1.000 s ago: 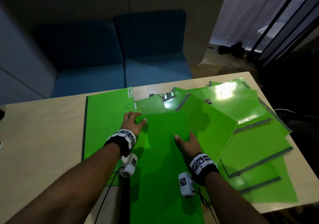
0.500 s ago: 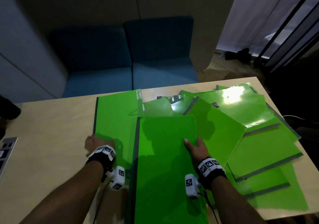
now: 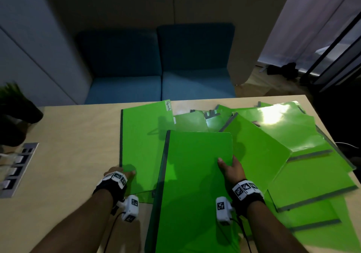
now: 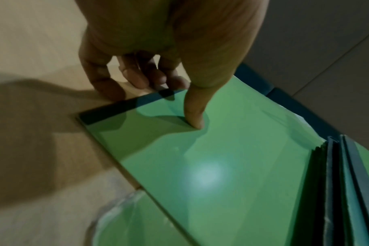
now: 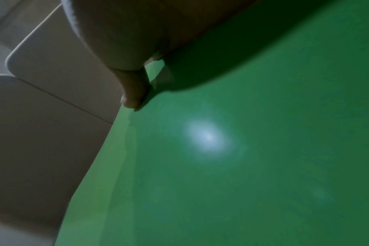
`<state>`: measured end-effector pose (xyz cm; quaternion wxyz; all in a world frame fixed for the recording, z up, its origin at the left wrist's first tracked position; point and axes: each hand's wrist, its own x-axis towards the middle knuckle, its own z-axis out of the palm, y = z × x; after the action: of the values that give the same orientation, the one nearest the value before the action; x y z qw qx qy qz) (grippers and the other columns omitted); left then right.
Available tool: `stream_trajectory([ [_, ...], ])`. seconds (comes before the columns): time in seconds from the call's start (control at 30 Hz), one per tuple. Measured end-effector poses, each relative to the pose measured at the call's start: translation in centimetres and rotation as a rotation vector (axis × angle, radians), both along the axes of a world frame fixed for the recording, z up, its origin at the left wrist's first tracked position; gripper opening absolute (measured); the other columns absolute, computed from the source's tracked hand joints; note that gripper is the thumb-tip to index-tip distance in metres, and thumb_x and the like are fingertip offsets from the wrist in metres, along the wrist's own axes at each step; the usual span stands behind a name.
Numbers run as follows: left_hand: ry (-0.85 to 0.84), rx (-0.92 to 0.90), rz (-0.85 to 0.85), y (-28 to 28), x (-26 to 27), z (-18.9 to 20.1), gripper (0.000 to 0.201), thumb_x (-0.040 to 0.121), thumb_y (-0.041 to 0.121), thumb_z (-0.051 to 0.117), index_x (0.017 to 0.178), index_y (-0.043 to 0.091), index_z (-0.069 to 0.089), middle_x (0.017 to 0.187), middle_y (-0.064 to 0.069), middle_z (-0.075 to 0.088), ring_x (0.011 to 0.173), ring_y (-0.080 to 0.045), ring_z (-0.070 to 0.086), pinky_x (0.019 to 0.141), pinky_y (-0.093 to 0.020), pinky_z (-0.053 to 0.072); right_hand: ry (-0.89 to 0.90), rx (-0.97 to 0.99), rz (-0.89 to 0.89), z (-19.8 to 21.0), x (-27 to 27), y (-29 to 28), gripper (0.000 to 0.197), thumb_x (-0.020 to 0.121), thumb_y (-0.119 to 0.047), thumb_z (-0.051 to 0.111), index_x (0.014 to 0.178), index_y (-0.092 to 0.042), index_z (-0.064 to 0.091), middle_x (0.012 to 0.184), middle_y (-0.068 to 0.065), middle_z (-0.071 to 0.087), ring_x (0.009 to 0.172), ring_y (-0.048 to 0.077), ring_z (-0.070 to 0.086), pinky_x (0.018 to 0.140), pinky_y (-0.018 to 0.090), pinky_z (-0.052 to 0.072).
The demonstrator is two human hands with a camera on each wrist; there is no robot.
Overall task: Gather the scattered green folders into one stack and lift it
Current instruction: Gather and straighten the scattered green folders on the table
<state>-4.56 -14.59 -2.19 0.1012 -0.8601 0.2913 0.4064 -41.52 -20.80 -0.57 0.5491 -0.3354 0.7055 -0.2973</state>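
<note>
Several green folders lie on the wooden table (image 3: 74,155). The left folder (image 3: 142,145), labelled "Permits", lies flat. My left hand (image 3: 121,174) is at its near left corner. In the left wrist view the thumb (image 4: 195,113) presses on this folder (image 4: 221,158) and the curled fingers (image 4: 141,78) sit at its dark spine edge. My right hand (image 3: 228,167) grips the right edge of a raised, tilted middle stack (image 3: 195,174), thumb (image 5: 133,93) on its top cover (image 5: 242,166). Its fanned spines (image 4: 337,183) show several folders. More scattered folders (image 3: 283,135) overlap at the right.
A socket panel (image 3: 15,170) is set into the table at the left edge, with a dark potted plant (image 3: 15,112) behind it. A blue sofa (image 3: 160,67) stands beyond the table's far edge. Bare tabletop lies left of the folders.
My left hand left the top of the middle stack and moved down-left to the near corner of the left folder, where its thumb now lies on the cover. The right hand keeps its grip.
</note>
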Motion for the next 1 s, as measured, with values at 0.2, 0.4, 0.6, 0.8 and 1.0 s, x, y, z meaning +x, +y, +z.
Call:
stream_trajectory([
  [0.2, -0.118, 0.084, -0.095, -0.8, -1.1, -0.9, 0.113, 0.069, 0.078, 0.053, 0.150, 0.012, 0.010, 0.156, -0.017, 0.017, 0.138, -0.035, 0.030, 0.111, -0.048, 0.030, -0.146, 0.068, -0.086, 0.5, 0.1, -0.2, 0.081, 0.089, -0.026, 0.067, 0.153, -0.023, 0.019, 0.160, 0.009, 0.022, 0.143, 0.036, 0.029, 0.112, 0.056, 0.025],
  [0.4, -0.151, 0.130, -0.275, -0.9, -0.2, -0.4, 0.068, 0.085, 0.041, 0.065, 0.144, 0.024, 0.035, 0.147, -0.006, 0.040, 0.127, -0.027, 0.046, 0.104, -0.037, 0.041, -0.110, -0.064, -0.078, 0.8, -2.8, -0.4, 0.117, 0.053, -0.072, 0.079, 0.147, -0.018, 0.035, 0.151, 0.010, 0.041, 0.131, 0.032, 0.048, 0.108, 0.056, 0.036],
  [0.6, -0.134, 0.198, -0.417, -0.7, 2.6, -1.6, 0.064, 0.090, 0.037, 0.054, 0.147, 0.027, 0.027, 0.153, -0.006, 0.031, 0.134, -0.025, 0.039, 0.102, -0.031, 0.040, 0.062, -0.104, -0.204, 4.7, -9.5, -0.5, 0.112, 0.061, -0.072, 0.072, 0.150, -0.017, 0.030, 0.155, 0.010, 0.034, 0.136, 0.036, 0.040, 0.107, 0.055, 0.033],
  [0.8, -0.137, 0.065, -0.227, -1.7, 1.5, 1.9, 0.071, 0.092, 0.038, 0.053, 0.147, 0.005, 0.023, 0.148, -0.019, 0.033, 0.131, -0.033, 0.040, 0.107, -0.035, 0.036, 0.125, -0.143, -0.315, 5.5, -15.3, -0.8, 0.110, 0.065, -0.069, 0.071, 0.152, -0.018, 0.024, 0.154, 0.013, 0.035, 0.134, 0.039, 0.041, 0.105, 0.059, 0.034],
  [1.0, -0.147, 0.098, -0.282, -0.8, -2.8, 2.2, 0.060, 0.096, 0.027, 0.050, 0.149, 0.014, 0.022, 0.150, -0.016, 0.033, 0.129, -0.028, 0.045, 0.106, -0.036, 0.038, 0.196, -0.058, -0.400, 3.4, -17.1, -0.1, 0.056, 0.092, -0.032, 0.064, 0.139, -0.010, 0.044, 0.135, 0.008, 0.053, 0.120, 0.033, 0.052, 0.103, 0.057, 0.039],
])
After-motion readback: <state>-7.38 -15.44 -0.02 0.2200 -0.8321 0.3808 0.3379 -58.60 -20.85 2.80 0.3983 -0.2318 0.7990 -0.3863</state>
